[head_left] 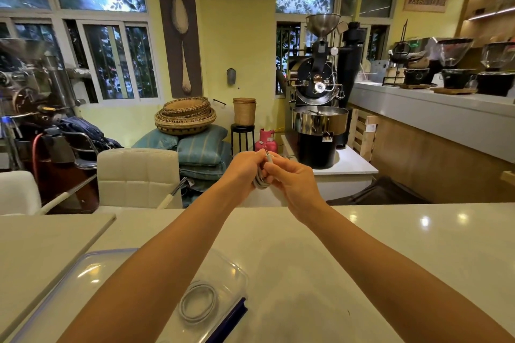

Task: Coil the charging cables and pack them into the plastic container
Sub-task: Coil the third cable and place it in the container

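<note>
Both arms reach out over the far edge of the white counter (306, 231). My left hand (245, 167) and my right hand (292, 178) are pressed together around a grey-white charging cable (260, 179), bunched into a small coil between them. One connector end sticks up between the fingers. Near me, under my left forearm, stands a clear plastic container (231, 276) with a blue clip. A white coiled cable (198, 305) lies flat inside it.
A second white tabletop (41, 242) adjoins on the left. Beyond the counter stand white chairs (136, 175), stacked cushions and baskets, a pink gas cylinder (266, 142) and a black coffee roaster (317, 108). A long bar counter runs along the right.
</note>
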`<state>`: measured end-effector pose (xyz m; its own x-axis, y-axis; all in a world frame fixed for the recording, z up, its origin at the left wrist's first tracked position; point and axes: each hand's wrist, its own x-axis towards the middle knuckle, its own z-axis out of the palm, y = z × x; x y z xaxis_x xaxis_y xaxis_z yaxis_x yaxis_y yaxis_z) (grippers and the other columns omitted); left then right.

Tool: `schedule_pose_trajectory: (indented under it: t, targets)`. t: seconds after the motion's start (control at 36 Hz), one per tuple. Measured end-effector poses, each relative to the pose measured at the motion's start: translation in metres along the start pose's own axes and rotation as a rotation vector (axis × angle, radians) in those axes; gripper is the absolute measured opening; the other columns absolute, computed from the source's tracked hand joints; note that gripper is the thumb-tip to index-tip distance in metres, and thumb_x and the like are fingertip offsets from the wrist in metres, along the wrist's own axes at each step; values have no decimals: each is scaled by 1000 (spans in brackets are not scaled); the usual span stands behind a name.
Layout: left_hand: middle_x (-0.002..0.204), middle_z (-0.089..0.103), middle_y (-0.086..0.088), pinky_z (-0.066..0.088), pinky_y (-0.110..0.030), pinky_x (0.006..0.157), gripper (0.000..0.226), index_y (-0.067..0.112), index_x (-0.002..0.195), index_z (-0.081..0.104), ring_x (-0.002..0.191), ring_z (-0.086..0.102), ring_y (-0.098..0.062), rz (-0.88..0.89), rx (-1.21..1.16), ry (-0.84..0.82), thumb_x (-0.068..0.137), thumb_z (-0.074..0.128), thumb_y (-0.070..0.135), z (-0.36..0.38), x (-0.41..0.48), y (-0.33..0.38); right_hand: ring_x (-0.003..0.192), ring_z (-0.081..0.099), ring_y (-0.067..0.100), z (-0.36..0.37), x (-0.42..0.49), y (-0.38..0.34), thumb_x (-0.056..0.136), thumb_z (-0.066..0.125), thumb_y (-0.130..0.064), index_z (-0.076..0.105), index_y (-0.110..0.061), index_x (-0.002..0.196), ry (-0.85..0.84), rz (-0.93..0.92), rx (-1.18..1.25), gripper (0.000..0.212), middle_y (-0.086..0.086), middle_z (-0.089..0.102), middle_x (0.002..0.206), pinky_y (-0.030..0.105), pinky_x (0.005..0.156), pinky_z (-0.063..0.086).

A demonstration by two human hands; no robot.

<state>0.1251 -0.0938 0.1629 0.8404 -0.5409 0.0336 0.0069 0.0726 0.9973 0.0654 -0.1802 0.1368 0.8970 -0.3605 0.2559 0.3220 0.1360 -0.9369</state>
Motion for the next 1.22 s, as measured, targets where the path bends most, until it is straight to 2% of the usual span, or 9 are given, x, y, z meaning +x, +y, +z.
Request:
schedule_pose_trajectory:
  t: [0.14,0.31,0.47,0.58,0.72,0.83,0.92,1.06,1.22]
  targets:
    - [99,58,-19,44,-38,81,28,13,79,56,89,53,-24,116,206,119,95,34,18,4,-2,5,87,62,15,5,1,-3,85,58,-3,60,5,116,47,37,72,32,14,62,107,14,67,55]
    - [82,46,-2,40,-23,63,17,14,91,47,75,46,-11,208,292,201,96,32,20,8,-3,8,73,63,12,7,1,-6,84,59,0,62,1,97,96,94,126,14,3,64,79,10,56,54]
    - [88,46,-6,37,-22,60,27,15,77,47,75,44,-12,234,325,225,97,29,19,8,-7,11,75,61,11,12,1,-6,86,56,-2,61,7,112,96,84,132,28,2,63,79,18,68,52]
    - [82,44,-3,37,-21,59,29,19,74,43,70,43,-7,227,348,215,98,27,20,8,-11,11,93,60,23,15,2,-4,86,56,-2,61,8,112,121,84,129,28,3,62,82,25,80,51]
    - [79,51,-10,39,-22,57,35,12,76,53,69,46,-13,260,447,211,97,26,16,10,-18,10,94,58,22,19,2,1,84,60,-4,63,5,108,195,46,3,26,-3,60,79,20,72,50]
    - [98,47,-11,40,-27,71,36,-2,110,51,87,47,-19,262,581,248,99,25,20,10,-20,9,86,57,16,22,4,2,83,63,-7,65,3,105,263,-49,-182,25,1,60,85,15,65,48]
    - [98,47,-11,36,-24,62,31,-3,112,48,86,44,-17,299,693,260,100,29,19,9,-24,11,83,55,15,21,4,2,82,64,-5,66,4,102,275,-135,-329,22,11,64,95,18,71,49]
    - [119,50,-26,42,-43,91,30,-4,113,51,108,50,-38,320,891,222,98,33,14,11,-33,14,85,53,15,20,4,1,82,63,-2,66,4,97,256,-213,-457,17,12,64,97,11,62,42]
    - [97,41,-12,42,-48,87,31,-1,113,50,104,52,-41,313,1013,260,98,32,19,6,-32,12,87,51,13,22,3,5,91,49,-4,63,4,99,152,-288,-504,18,9,60,94,14,71,46]
